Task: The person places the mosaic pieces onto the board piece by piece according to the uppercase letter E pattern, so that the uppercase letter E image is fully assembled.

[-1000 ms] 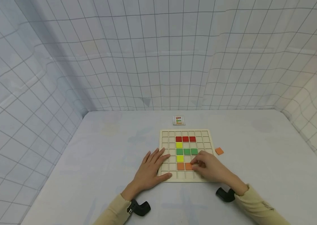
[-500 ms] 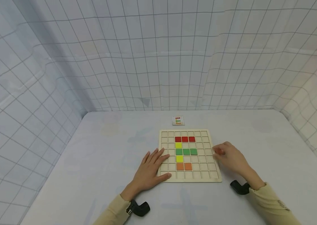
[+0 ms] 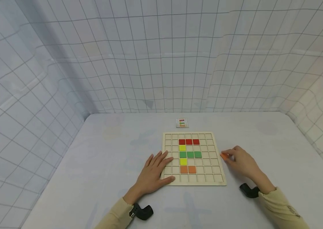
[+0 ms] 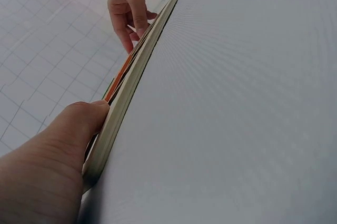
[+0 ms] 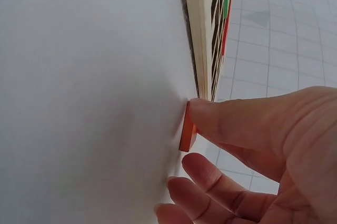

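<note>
A pale wooden grid board (image 3: 210, 160) lies on the table, with red (image 3: 189, 142), yellow (image 3: 182, 148), green (image 3: 190, 154) and orange (image 3: 192, 169) square tiles set in its cells. Fingers spread, my left hand (image 3: 149, 176) rests on the board's left edge; its thumb (image 4: 87, 116) shows on the rim in the left wrist view. To the right of the board, my right hand (image 3: 242, 161) has a loose orange tile (image 5: 187, 129) between thumb and index finger. The thumb touches one edge of this tile. Whether the tile is off the tabletop I cannot tell.
A small card (image 3: 182, 123) printed with a coloured grid pattern lies behind the board. White cloth with dark grid lines (image 3: 161, 63) walls the back and sides of the white table (image 3: 115, 143).
My right hand has left the orange tile in the board's lower row and moved right to the loose orange tile beside the board. The left hand stays in place.
</note>
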{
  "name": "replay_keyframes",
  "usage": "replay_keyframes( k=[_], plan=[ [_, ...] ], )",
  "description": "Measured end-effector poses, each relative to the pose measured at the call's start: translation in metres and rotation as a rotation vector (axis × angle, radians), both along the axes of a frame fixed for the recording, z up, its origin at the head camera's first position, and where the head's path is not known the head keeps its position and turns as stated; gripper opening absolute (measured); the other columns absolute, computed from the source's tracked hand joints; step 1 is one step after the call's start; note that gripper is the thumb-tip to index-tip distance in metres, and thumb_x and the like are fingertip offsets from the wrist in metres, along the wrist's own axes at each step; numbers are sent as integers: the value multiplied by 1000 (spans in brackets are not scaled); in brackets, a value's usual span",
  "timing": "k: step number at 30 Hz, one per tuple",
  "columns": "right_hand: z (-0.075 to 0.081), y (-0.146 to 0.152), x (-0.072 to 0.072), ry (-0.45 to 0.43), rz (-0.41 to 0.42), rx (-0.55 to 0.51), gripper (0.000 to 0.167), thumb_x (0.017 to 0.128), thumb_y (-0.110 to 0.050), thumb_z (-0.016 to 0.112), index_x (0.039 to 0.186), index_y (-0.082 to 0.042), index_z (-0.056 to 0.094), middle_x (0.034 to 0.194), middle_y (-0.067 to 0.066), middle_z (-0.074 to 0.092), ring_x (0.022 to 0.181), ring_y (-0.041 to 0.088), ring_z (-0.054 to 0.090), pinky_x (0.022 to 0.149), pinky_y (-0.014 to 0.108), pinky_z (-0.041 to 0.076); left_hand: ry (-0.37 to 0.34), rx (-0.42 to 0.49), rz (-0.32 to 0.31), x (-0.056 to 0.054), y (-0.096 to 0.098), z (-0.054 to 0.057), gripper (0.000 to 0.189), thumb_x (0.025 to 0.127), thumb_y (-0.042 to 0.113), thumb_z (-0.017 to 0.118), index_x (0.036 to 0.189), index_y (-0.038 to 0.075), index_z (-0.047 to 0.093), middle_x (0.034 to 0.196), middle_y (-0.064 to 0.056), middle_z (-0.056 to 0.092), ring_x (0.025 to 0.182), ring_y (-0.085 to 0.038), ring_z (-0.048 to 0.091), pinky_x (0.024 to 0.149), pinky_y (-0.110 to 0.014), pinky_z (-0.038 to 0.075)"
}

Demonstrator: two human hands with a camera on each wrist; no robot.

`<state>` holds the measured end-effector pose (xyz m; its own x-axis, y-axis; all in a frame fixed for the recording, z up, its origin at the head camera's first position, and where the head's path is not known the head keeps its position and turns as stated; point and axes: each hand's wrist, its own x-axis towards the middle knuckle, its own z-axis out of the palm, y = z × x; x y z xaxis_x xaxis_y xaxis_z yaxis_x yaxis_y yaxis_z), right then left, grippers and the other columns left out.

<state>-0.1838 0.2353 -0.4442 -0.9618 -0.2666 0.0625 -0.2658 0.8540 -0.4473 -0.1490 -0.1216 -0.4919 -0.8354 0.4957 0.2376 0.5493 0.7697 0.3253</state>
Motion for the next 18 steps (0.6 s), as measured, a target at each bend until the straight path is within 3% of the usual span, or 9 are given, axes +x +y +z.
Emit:
replay_keyframes(
  k=[9,18],
  plan=[
    [2,6,2,-3,3,-15,20,81,-13,75,98,-3,71,86,4,57,66,15,48,54,29,40,-9,9,2,0,1,2,70,90,62,48,146,23,38,154,-5,24,142,-25,16,112,-47,7],
    [-1,9,2,-34,1,-120,21,76,-6,78,86,-8,59,81,2,59,70,17,54,57,31,44,-15,7,2,1,1,2,70,90,63,48,146,23,38,155,-4,23,142,-25,15,112,-47,6]
  ],
)
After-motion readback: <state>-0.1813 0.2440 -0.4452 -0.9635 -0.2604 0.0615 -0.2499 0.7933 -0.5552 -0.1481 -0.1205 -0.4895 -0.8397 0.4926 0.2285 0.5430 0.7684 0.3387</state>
